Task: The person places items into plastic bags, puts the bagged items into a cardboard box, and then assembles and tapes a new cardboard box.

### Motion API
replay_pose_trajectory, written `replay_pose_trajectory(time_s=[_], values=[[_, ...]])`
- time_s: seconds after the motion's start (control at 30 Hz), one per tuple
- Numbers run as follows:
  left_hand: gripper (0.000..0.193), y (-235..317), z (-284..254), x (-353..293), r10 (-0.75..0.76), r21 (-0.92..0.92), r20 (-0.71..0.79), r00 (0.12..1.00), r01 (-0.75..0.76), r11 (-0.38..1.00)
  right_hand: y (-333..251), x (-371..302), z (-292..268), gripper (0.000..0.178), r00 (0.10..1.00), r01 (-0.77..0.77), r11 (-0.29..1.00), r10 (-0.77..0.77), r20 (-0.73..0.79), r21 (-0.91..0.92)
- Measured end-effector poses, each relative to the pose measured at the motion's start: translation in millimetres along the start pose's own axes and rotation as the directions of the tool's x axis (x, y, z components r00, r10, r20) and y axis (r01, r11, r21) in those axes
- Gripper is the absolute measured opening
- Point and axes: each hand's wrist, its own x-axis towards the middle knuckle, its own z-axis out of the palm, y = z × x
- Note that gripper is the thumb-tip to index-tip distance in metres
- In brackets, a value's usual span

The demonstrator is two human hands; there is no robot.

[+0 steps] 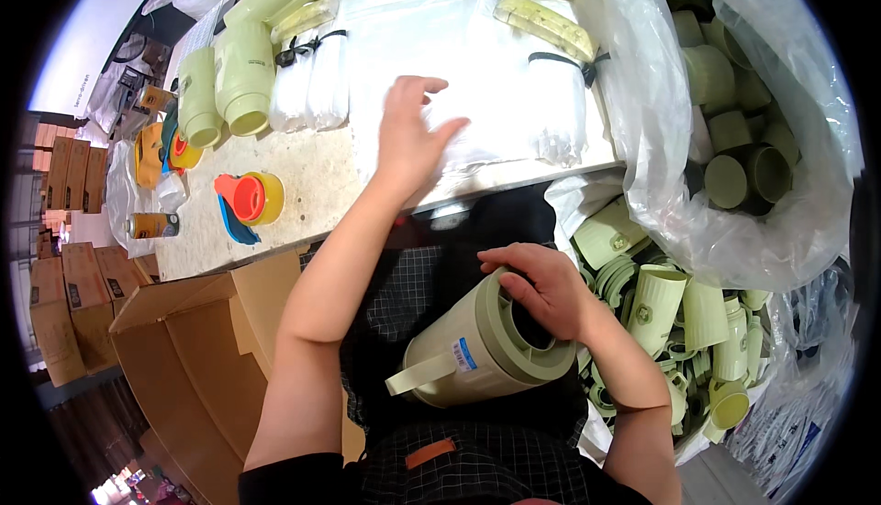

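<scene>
1. Fingers of the left hand (410, 133) are spreading wide and pressing on a pile of clear bags (477, 65) on the worktop (303, 184).
2. Fingers of the right hand (541, 289) are curling around the rim of a green jug (482, 349).
3. Jug is lying tilted on the lap, just below the worktop.
4. Green cups (743, 175) are sitting in a big bag (808, 92) nearby.

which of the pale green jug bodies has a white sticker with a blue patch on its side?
The jug body lying in the lap under the right hand. The jugs on the table show no such sticker.
</scene>
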Motion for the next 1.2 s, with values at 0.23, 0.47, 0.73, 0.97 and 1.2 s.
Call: replay_pose_trajectory(time_s=[0.23, 0.47, 0.73, 0.97, 1.2], values=[[0.029, -70.3, 15.4, 1.6, -0.474, -0.448, 0.308, 0.825, 0.565, 0.693, 5.9, 8.3, -8.0, 0.029, 0.986, -0.147, 0.962, 0.161, -0.043, 0.230], [0.039, 74.0, -11.3, -41.3, -0.076, -0.663, 0.561, 0.824, 0.502, 0.555, 4.8, 54.5, -5.2, 0.023, 0.801, 0.072, 0.976, 0.065, -0.596, 0.204], [0.014, 86.2, -30.9, -75.1, -0.300, -0.916, 0.359, 0.884, 0.395, 0.070, 19.3, 26.0, -9.9, 0.007, 0.680, 0.172, 0.859, 0.251, -0.689, 0.482], [0.006, 83.4, -44.1, -83.1, -0.060, -0.864, 0.501, 0.864, 0.503, 0.027, 63.5, 2.2, -11.6, 0.007, 0.677, 0.240, 0.898, 0.117, -0.727, 0.368], [0.021, 79.0, -72.1, -89.0, -0.225, -0.518, 0.460, 0.859, 0.465, 0.717, 69.3, -17.3, -9.7, 0.007, 0.547, 0.442, 0.367, 0.613, -0.571, 0.818]])
